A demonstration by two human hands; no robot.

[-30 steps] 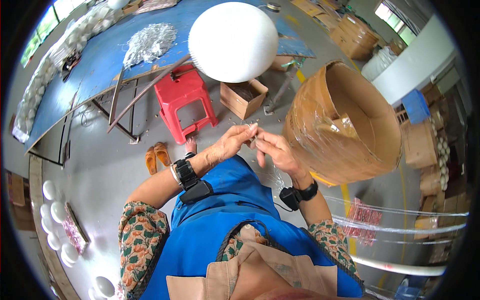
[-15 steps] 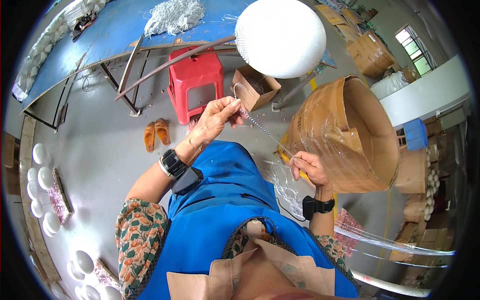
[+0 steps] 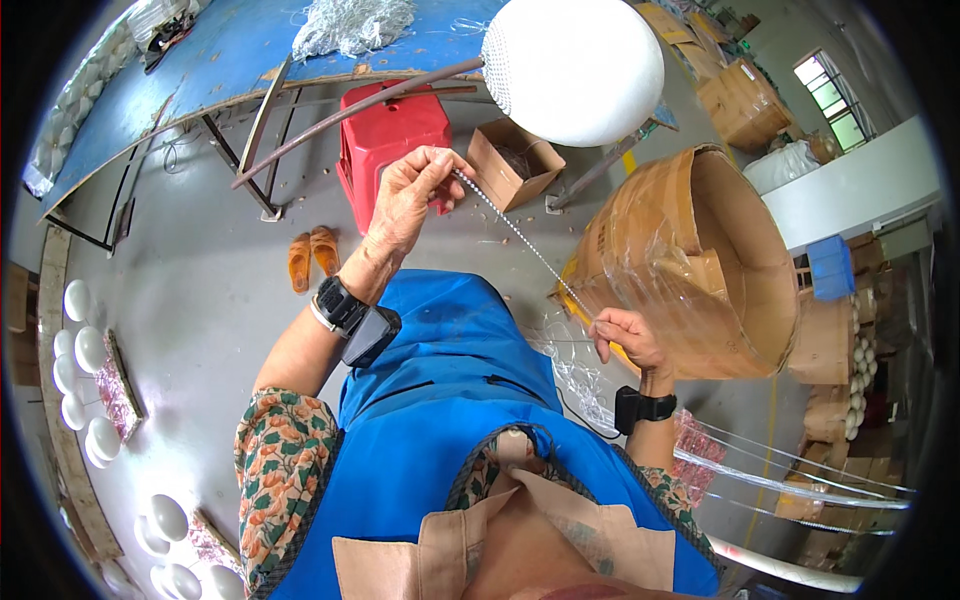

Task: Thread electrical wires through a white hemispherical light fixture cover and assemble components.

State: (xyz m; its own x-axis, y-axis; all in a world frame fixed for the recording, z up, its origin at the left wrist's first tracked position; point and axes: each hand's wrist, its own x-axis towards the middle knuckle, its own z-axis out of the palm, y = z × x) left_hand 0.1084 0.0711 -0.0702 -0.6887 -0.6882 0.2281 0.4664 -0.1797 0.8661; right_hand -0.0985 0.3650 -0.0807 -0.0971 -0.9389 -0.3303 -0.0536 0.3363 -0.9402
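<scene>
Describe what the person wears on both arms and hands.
Both hands are bare, no gloves. The left hand has a black watch-like band at the wrist with a dark box-shaped device beside it. The right hand has a black wrist strap. Short floral sleeves in green and orange cover the upper arms, under a blue apron.

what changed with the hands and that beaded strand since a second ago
The hands parted: the left hand rose up and away, the right hand dropped toward the cardboard drum, drawing the beaded strand taut between them. Both still pinch it; the white globe remains overhead.
</scene>
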